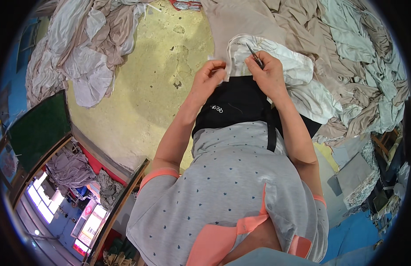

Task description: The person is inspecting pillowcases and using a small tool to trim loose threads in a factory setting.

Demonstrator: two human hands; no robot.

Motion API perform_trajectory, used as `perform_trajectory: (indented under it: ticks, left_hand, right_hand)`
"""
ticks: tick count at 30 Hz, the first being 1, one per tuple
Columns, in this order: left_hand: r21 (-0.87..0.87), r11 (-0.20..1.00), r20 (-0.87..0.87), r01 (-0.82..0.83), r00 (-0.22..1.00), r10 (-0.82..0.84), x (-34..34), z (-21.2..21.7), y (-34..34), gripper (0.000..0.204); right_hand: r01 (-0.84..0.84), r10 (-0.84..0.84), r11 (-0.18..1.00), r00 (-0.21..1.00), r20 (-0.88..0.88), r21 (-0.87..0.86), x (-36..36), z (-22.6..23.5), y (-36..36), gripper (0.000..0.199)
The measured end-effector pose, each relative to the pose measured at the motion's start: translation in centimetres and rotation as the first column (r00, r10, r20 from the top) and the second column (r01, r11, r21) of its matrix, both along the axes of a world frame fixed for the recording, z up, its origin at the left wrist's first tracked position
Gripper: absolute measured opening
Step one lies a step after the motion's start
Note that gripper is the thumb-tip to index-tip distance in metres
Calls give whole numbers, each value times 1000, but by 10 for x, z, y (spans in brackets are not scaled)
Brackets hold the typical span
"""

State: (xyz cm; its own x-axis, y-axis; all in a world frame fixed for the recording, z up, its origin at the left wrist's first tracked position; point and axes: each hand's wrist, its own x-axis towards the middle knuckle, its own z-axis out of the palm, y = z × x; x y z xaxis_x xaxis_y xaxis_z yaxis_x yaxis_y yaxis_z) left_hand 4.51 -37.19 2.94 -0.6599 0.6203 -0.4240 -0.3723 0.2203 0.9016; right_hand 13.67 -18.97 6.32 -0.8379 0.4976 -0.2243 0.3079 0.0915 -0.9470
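Observation:
My left hand [209, 80] pinches the edge of a beige fabric piece [223, 26] between thumb and fingers, at a pale folded hem. In my right hand [269, 75] is a pair of small dark thread snips [257, 58], its pointed tip angled up and to the left. The snips are a short way right of the hem, over a white patterned cloth [281, 56] bordered by a pale band. Both cloths reach over the black apron [232, 104] on my lap. My right fingers partly cover the snips' handles.
Heaped beige and pale green fabric [347, 48] fills the right side. Another pile of beige and white cloth [88, 57] lies at the far left on the worn yellow floor [161, 80]. A wood-framed mirror [77, 195] stands at the lower left, a grey box [354, 175] at the right.

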Motion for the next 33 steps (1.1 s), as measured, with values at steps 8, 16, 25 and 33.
perform_trajectory:
  ticks: [8, 16, 25, 33]
  left_hand:
    - [-34, 999, -207, 2, 978, -9, 7, -7, -14, 16]
    - [152, 972, 86, -182, 982, 170, 5, 21, -6, 12]
    - [320, 929, 248, -188, 962, 110, 3, 29, 4, 7]
    - [297, 921, 282, -254, 944, 170, 4, 39, 9, 10]
  right_hand:
    - [37, -33, 994, 999, 42, -106, -4, 0, -1, 17]
    - [-174, 177, 981, 984, -32, 88, 14, 17, -10, 24]
    - [-114, 159, 962, 972, -171, 250, 23, 19, -25, 24]
    - [-140, 200, 931, 968, -149, 336, 25, 23, -24, 27]
